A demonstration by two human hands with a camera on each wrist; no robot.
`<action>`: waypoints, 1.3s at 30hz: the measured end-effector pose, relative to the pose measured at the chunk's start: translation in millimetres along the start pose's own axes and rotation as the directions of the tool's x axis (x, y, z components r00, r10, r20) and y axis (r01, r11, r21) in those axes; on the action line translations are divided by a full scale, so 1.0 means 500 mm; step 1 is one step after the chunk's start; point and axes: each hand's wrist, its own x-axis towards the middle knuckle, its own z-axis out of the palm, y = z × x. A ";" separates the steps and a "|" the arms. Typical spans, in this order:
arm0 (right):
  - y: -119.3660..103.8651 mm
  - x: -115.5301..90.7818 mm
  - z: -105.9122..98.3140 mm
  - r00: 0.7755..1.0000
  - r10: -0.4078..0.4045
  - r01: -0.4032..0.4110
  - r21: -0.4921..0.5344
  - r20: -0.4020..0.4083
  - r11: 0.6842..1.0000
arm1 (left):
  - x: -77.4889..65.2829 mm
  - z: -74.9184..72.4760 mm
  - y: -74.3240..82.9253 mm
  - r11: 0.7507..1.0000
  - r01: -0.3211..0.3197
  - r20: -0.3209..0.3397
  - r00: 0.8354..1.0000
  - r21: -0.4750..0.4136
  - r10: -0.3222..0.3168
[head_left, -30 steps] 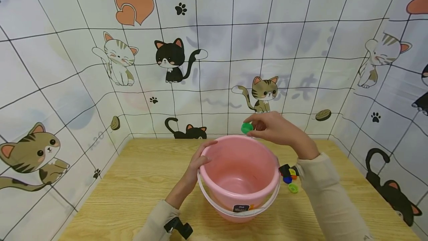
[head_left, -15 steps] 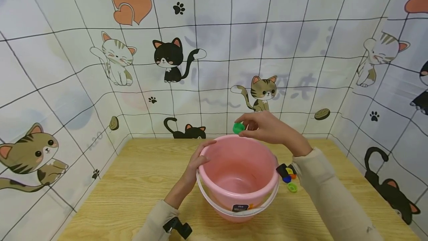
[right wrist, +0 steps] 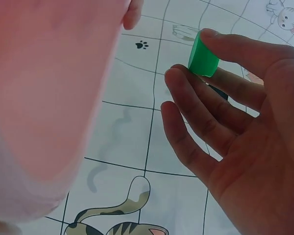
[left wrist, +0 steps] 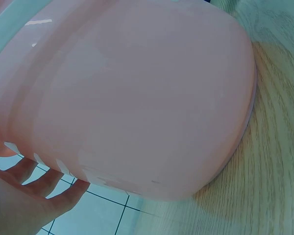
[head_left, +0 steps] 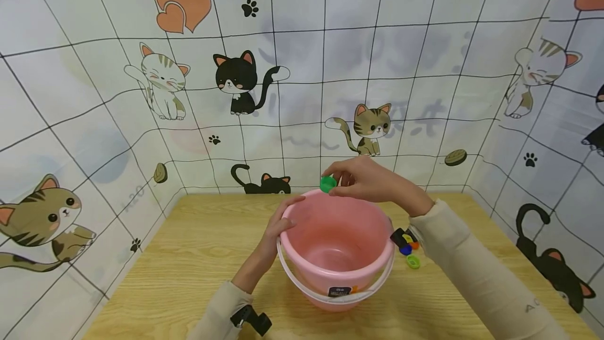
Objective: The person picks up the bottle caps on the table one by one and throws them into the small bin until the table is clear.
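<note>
A pink bucket (head_left: 337, 276) stands on the wooden table, its white handle (head_left: 305, 293) hanging down across the front. My left hand (head_left: 273, 227) grips the bucket's left rim with the thumb on the edge. In the left wrist view, the fingers of that hand (left wrist: 34, 196) lie along the bucket's outer wall (left wrist: 137, 98). Over the back rim, my right hand (head_left: 365, 180) pinches a small green bottle cap (head_left: 327, 184) between thumb and fingers. The right wrist view shows the cap (right wrist: 204, 58) on its side, with the other fingers spread loosely.
Right of the bucket lie several small caps, among them a light green cap (head_left: 412, 262) and a blue cap (head_left: 405, 250), partly hidden by the black wrist camera (head_left: 399, 237). Wooden tabletop (head_left: 207, 256) extends to the left. A cat-patterned cloth (head_left: 302, 67) encloses the back and sides.
My right hand has moved left with the green cap, from above the bucket's right-back side to over the back rim. The left hand keeps its hold on the bucket.
</note>
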 end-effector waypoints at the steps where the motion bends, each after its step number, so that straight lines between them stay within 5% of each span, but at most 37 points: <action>1: -0.002 0.000 0.000 1.000 -0.002 0.002 -0.001 0.000 1.000 | 0.000 0.000 0.001 1.000 0.001 0.000 1.000 0.000 -0.001; 39: -0.012 0.017 0.007 0.996 0.018 -0.022 0.044 0.087 0.999 | 0.000 -0.002 -0.002 1.000 0.006 0.004 1.000 -0.027 -0.006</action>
